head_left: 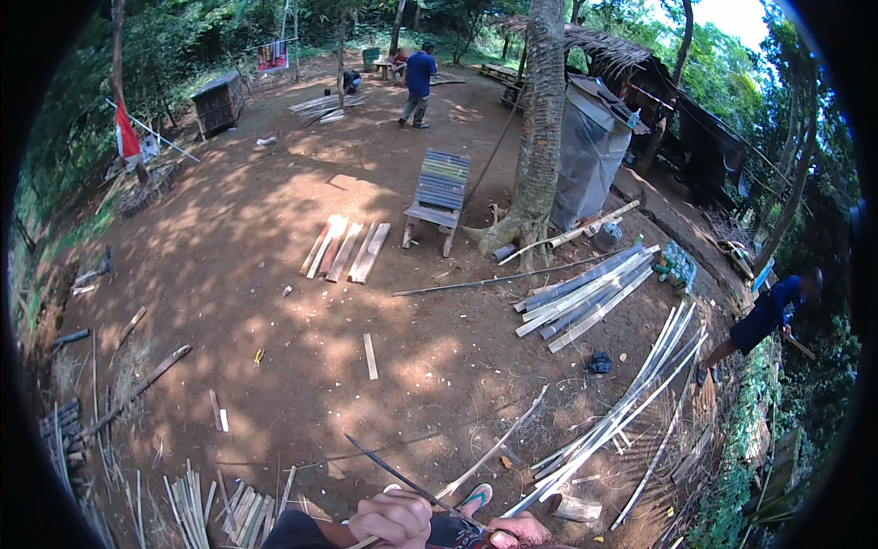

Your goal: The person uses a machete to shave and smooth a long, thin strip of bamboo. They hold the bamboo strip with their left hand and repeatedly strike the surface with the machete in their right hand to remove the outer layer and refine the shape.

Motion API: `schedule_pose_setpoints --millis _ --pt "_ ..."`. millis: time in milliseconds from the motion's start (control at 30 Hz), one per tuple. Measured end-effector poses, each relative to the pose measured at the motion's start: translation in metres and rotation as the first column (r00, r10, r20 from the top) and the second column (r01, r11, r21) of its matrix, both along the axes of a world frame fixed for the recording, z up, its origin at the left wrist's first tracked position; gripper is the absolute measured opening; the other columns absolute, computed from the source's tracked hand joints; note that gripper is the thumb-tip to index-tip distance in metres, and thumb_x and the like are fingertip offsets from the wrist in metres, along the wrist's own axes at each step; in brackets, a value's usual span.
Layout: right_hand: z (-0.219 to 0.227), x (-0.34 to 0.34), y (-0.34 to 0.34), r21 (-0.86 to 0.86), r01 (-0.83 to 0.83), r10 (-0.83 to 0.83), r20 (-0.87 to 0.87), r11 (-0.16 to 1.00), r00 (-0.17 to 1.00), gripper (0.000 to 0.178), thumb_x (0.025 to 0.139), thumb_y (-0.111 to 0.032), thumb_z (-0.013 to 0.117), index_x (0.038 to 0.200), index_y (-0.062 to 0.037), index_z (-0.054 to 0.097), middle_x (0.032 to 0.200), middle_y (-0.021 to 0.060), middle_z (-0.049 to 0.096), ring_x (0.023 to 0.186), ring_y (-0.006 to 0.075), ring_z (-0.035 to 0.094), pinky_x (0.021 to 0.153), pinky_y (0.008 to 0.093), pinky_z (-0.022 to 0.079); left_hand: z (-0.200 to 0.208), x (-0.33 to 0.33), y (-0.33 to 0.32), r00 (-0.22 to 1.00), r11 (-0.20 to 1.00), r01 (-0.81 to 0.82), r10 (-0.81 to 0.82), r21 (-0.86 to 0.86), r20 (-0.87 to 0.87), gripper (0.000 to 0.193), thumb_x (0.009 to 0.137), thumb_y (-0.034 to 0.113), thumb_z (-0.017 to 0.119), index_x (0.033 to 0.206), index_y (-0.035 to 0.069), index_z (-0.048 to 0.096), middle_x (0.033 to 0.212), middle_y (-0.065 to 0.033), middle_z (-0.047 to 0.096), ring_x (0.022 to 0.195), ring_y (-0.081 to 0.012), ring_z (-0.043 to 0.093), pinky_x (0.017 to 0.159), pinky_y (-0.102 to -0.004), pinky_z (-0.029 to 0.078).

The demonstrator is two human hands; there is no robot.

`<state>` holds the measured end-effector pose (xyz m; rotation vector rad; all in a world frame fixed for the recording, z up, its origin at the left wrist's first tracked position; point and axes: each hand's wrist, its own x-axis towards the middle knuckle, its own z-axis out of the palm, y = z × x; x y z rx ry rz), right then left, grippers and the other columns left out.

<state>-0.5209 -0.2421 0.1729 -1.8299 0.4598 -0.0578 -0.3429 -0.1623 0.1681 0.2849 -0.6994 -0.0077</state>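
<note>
At the bottom edge, my left hand (393,520) is closed in a fist. A pale bamboo strip (498,446) runs into it from the upper right, and a short pale end shows beneath the fist. My right hand (519,531) is closed just to the right, partly cut off by the frame. A long, thin, dark knife blade (389,462) slants from the upper left down toward that hand; its handle is hidden. Between the hands a foot in a teal flip-flop (476,499) shows. Long split bamboo strips (631,393) reach close to my right hand.
Short strips (242,512) lie at lower left. Bamboo slats (590,293), flat boards (343,249) and a slatted bamboo chair (438,188) stand or lie ahead by a tree trunk (541,119). One person (418,84) walks far off; another (773,311) bends at right. Yellow-handled pliers (259,356) lie on the dirt.
</note>
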Motion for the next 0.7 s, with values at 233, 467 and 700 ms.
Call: schedule_pose_setpoints --millis 233,467,700 --pt "0.0038 0.0021 -0.0023 -0.025 0.013 -0.013 0.017 1.000 1.000 0.031 0.096 -0.031 0.054 0.090 -0.0020 0.063 0.081 0.0182 0.063 0.080 0.0379 0.058 0.075 0.0447 0.043 0.0032 0.0006 -0.0034 1.000 1.000 -0.003 0.003 0.002 -0.008 0.060 0.095 0.055 0.057 0.065 0.006 0.041 0.047 -0.0025 0.037 0.036 -0.0114 0.030 0.034 -0.0265 0.021" --pt "-0.0002 0.0030 -0.0042 -0.048 0.026 -0.026 0.006 0.999 1.000 0.031 0.096 -0.031 0.054 0.088 -0.0022 0.062 0.077 0.0176 0.062 0.077 0.0375 0.057 0.074 0.0445 0.042 -0.0035 -0.0004 -0.0014 0.999 0.998 -0.028 0.029 0.049 -0.026 0.060 0.095 0.057 0.055 0.066 0.006 0.041 0.048 -0.0023 0.037 0.036 -0.0121 0.030 0.034 -0.0273 0.021" --pt "0.0047 0.0014 -0.0068 0.031 0.042 -0.040 -0.060 0.999 0.997 0.030 0.096 -0.031 0.054 0.088 -0.0028 0.062 0.078 0.0175 0.062 0.077 0.0384 0.057 0.073 0.0449 0.042 -0.0011 0.0030 -0.0044 1.000 1.000 0.010 -0.011 0.021 0.018 0.059 0.096 0.057 0.055 0.067 0.007 0.041 0.050 -0.0022 0.037 0.037 -0.0122 0.030 0.034 -0.0284 0.020"
